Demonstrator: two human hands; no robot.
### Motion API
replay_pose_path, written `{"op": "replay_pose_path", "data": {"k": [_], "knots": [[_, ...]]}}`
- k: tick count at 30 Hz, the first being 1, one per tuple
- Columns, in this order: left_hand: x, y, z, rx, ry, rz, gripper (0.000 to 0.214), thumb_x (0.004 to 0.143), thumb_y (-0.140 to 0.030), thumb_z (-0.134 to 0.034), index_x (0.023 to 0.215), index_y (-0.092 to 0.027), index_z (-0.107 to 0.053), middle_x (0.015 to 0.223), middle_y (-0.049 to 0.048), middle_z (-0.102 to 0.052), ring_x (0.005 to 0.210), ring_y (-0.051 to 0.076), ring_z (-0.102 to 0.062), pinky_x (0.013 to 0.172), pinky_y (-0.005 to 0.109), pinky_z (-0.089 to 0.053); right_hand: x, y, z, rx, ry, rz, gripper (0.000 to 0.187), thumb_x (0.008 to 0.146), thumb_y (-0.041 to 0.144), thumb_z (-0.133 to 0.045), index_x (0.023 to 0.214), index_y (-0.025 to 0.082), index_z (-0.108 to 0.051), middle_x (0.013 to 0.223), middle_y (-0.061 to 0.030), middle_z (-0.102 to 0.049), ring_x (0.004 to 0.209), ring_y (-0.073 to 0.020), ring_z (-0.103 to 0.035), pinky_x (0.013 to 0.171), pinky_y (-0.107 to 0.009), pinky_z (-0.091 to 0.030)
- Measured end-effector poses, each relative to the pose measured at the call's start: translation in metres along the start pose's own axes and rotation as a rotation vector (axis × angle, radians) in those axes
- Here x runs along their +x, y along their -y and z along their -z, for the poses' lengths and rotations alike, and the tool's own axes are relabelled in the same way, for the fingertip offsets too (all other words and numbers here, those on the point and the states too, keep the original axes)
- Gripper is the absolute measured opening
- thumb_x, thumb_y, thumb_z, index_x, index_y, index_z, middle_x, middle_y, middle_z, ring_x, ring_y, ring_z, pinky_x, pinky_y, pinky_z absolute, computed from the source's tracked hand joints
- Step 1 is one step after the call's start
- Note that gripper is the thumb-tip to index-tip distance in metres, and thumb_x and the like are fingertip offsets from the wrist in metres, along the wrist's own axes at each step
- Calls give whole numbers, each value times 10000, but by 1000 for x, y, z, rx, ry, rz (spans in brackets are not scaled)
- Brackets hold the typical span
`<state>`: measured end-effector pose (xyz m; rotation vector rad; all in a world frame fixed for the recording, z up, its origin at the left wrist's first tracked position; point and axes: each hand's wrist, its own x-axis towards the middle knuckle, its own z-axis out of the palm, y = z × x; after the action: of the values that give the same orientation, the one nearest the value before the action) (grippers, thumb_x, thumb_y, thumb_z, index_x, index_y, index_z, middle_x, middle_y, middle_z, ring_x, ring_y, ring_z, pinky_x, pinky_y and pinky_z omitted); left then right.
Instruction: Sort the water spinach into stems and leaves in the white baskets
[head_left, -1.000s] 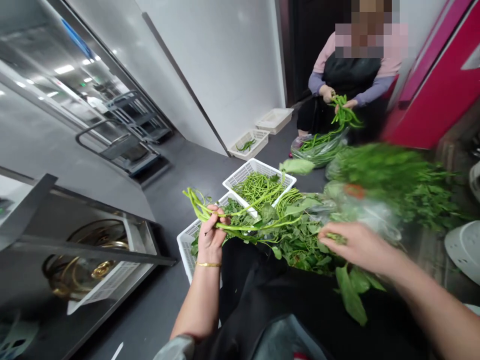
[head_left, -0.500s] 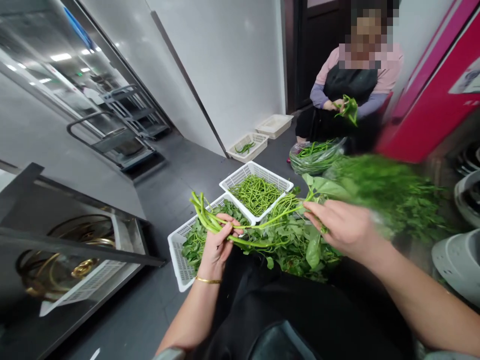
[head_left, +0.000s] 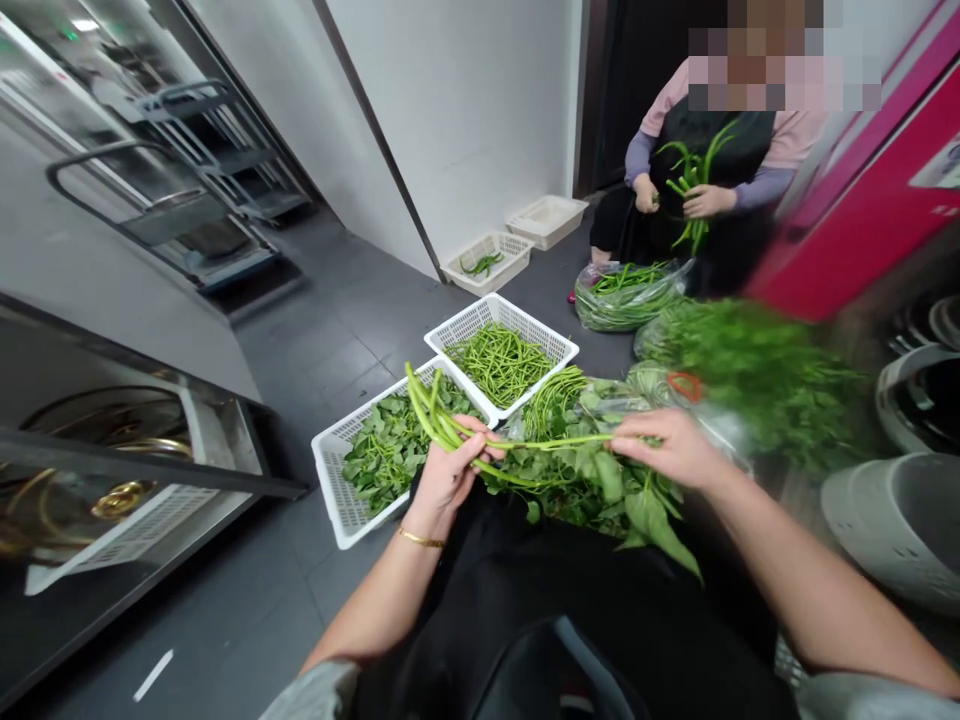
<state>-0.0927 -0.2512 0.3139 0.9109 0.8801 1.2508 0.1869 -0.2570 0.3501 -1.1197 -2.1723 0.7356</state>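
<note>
At left, loose leaves are already gathered in a white basket; green stems are clasped by the left hand; bare stems are heaped in a second basket; a leafy pile seems left unsorted; one long stem is pinched by the right hand.

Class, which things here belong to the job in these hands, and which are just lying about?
Job in hand:
green stems, held by the left hand and right hand
leafy pile below
basket of leaves
basket of bare stems

Apparently just lying about:
trolley
white strip on the floor
grey-white tub
</note>
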Motion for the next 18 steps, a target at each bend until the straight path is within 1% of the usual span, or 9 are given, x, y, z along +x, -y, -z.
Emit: {"op": "replay_pose_path", "data": {"k": [4, 6, 7, 8, 10, 12, 13, 15, 18], "knots": [[-3, 8, -13, 103, -33, -37, 225, 715, -303, -716, 816, -149, -586, 706, 35, -682, 566, 130, -642, 397, 159, -345, -16, -28, -3, 324, -464, -427, 289, 788, 441, -552, 667, 201, -660, 495, -8, -558, 455, -135, -487, 454, -260, -371], [-3, 4, -11, 147, -97, -106, 214, 729, -309, -702, 827, -155, -589, 697, 26, -676, 562, 126, -637, 401, 164, -345, -26, -37, 9, 307, -662, -525, 298, 792, 457, -529, 658, 217, -645, 477, -6, -529, 437, -140, -468, 435, -269, -361], [-3, 1, -8, 173, -119, -125, 211, 733, -311, -699, 828, -156, -591, 693, 24, -675, 562, 126, -634, 405, 166, -349, -31, -40, 18, 255, -691, -545, 292, 789, 461, -535, 663, 223, -648, 487, -7, -534, 443, -144, -475, 439, -273, -368], [-3, -2, -5, 200, -129, -129, 212, 734, -313, -698, 830, -156, -593, 693, 25, -676, 566, 129, -635, 411, 170, -354, -34, -40, 28, 188, -656, -541, 282, 781, 465, -554, 668, 227, -656, 515, -11, -556, 465, -151, -498, 457, -280, -388], [-2, -6, 0, 249, -123, -116, 217, 738, -322, -694, 833, -153, -596, 706, 34, -681, 585, 139, -641, 426, 177, -366, -38, -35, 45, 55, -450, -453, 269, 757, 473, -603, 662, 231, -673, 615, -26, -618, 569, -176, -571, 546, -304, -452], [-3, -6, 0, 269, -116, -120, 219, 743, -327, -689, 837, -151, -600, 716, 40, -684, 596, 145, -646, 432, 181, -371, -35, -23, 55, -27, -203, -280, 288, 771, 479, -602, 648, 229, -676, 736, -41, -656, 699, -195, -616, 658, -319, -487], [-3, -5, -1, 273, -113, -128, 215, 746, -326, -687, 839, -152, -603, 721, 40, -686, 598, 147, -647, 434, 183, -373, -31, -15, 57, -57, -136, -195, 298, 796, 470, -581, 654, 226, -674, 771, -46, -659, 735, -192, -620, 692, -318, -489], [-4, -3, -4, 283, -95, -141, 198, 754, -317, -682, 844, -155, -609, 722, 38, -688, 593, 145, -646, 436, 186, -377, -18, 0, 52, -127, -102, -96, 287, 853, 420, -534, 714, 214, -676, 795, -50, -660, 744, -174, -617, 711, -304, -481], [-5, -4, -8, 300, -68, -143, 181, 764, -307, -673, 851, -159, -615, 728, 36, -689, 596, 144, -647, 436, 187, -377, 5, 13, 29, -213, -10, -44, 237, 886, 363, -514, 886, 194, -681, 856, -58, -683, 756, -163, -624, 715, -293, -469]]}}
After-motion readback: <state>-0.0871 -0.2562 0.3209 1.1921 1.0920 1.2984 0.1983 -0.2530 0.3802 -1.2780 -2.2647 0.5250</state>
